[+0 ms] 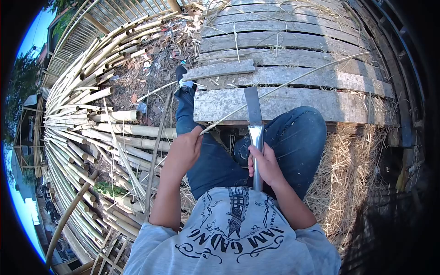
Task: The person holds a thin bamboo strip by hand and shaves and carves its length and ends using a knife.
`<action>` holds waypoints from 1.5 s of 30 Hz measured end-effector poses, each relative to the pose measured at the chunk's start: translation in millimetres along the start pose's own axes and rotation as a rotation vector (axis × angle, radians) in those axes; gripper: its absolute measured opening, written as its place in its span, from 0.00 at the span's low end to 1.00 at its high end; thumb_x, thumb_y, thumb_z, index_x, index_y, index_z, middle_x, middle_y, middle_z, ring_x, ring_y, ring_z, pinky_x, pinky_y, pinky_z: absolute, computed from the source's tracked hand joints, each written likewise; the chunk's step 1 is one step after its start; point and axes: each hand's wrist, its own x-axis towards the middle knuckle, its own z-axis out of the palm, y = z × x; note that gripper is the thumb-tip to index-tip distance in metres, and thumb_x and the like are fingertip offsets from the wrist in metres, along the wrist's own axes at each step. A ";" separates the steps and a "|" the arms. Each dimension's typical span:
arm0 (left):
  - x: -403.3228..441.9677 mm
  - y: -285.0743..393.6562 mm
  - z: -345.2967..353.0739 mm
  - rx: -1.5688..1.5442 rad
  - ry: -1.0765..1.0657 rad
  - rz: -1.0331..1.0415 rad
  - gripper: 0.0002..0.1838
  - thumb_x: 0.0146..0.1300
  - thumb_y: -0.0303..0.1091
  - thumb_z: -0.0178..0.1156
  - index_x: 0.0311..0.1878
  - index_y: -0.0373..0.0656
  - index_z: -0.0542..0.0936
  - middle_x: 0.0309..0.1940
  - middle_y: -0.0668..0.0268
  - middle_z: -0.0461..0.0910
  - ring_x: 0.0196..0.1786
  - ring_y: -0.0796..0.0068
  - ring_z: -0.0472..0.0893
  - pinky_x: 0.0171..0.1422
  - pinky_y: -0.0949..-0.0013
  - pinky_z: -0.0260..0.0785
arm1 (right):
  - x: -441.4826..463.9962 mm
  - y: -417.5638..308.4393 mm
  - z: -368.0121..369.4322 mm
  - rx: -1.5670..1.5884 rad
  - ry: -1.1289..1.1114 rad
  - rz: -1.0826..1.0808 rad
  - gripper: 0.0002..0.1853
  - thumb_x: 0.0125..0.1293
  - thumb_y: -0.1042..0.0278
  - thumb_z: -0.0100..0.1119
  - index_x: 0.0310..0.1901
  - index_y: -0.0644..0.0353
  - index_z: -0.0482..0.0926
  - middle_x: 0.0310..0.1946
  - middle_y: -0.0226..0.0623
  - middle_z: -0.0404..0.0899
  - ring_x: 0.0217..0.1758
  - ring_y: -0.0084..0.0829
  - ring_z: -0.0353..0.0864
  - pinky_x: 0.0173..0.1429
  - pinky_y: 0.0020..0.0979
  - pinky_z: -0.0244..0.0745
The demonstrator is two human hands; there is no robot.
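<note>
My left hand (185, 147) is closed around the near end of a long, thin bamboo strip (311, 72). The strip slants away over the wooden platform to the upper right. In my right hand (266, 166) is a knife with a shiny metal tube handle (256, 137) and a flat, dark blade (253, 104), pointing away from me. Blade and strip cross in this view; whether they touch, I cannot tell. Both hands are above my legs in blue jeans (293, 146).
A slatted wooden platform (293, 107) lies ahead, with a loose board (220, 70) and scattered strips on it. Many cut bamboo poles (151, 131) are piled at my left, near littered ground. Bamboo shavings (348, 183) cover the ground at my right.
</note>
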 end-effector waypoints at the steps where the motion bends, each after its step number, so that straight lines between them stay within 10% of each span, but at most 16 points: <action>1: -1.8 3.9 -0.1 0.047 0.018 -0.026 0.06 0.69 0.30 0.53 0.38 0.39 0.69 0.25 0.45 0.74 0.34 0.40 0.75 0.36 0.46 0.63 | -3.4 -2.8 3.6 -0.107 0.010 -0.078 0.12 0.73 0.59 0.51 0.43 0.60 0.68 0.20 0.31 0.71 0.17 0.20 0.72 0.20 0.25 0.69; 15: -26.9 -28.3 -19.5 0.365 0.201 0.016 0.12 0.53 0.30 0.65 0.35 0.36 0.73 0.29 0.50 0.77 0.36 0.45 0.77 0.41 0.49 0.67 | 2.1 -56.8 -26.6 0.378 0.138 -0.112 0.13 0.72 0.56 0.53 0.46 0.56 0.66 0.21 0.31 0.67 0.16 0.22 0.68 0.19 0.28 0.66; 30: -28.2 -77.4 -14.6 0.317 0.205 -0.081 0.17 0.66 0.36 0.60 0.23 0.40 0.72 0.16 0.56 0.73 0.20 0.51 0.75 0.25 0.54 0.64 | 58.5 -65.9 -59.5 -0.155 0.334 -0.106 0.09 0.69 0.67 0.57 0.37 0.58 0.67 0.16 0.28 0.66 0.11 0.19 0.67 0.13 0.25 0.64; 34: -11.0 -56.8 0.6 0.290 0.073 -0.059 0.16 0.66 0.37 0.59 0.24 0.39 0.73 0.18 0.53 0.75 0.22 0.49 0.77 0.27 0.52 0.66 | 46.3 -21.1 -18.8 -0.329 0.079 0.056 0.08 0.63 0.73 0.59 0.38 0.65 0.71 0.17 0.31 0.71 0.13 0.20 0.70 0.17 0.27 0.66; 38: -15.1 -65.8 1.3 0.245 0.084 -0.168 0.14 0.66 0.34 0.58 0.25 0.38 0.76 0.19 0.51 0.76 0.23 0.47 0.77 0.29 0.51 0.67 | 49.7 13.7 2.9 -0.556 0.060 -0.581 0.09 0.60 0.75 0.60 0.41 0.65 0.74 0.19 0.28 0.71 0.15 0.17 0.70 0.19 0.24 0.65; 45: -26.9 -78.4 -5.3 0.242 0.064 -0.169 0.14 0.65 0.34 0.58 0.24 0.38 0.74 0.19 0.51 0.75 0.23 0.46 0.76 0.28 0.51 0.66 | 56.8 -50.6 -70.7 -0.402 0.351 -0.180 0.07 0.62 0.77 0.57 0.32 0.61 0.67 0.16 0.29 0.68 0.11 0.18 0.68 0.14 0.24 0.64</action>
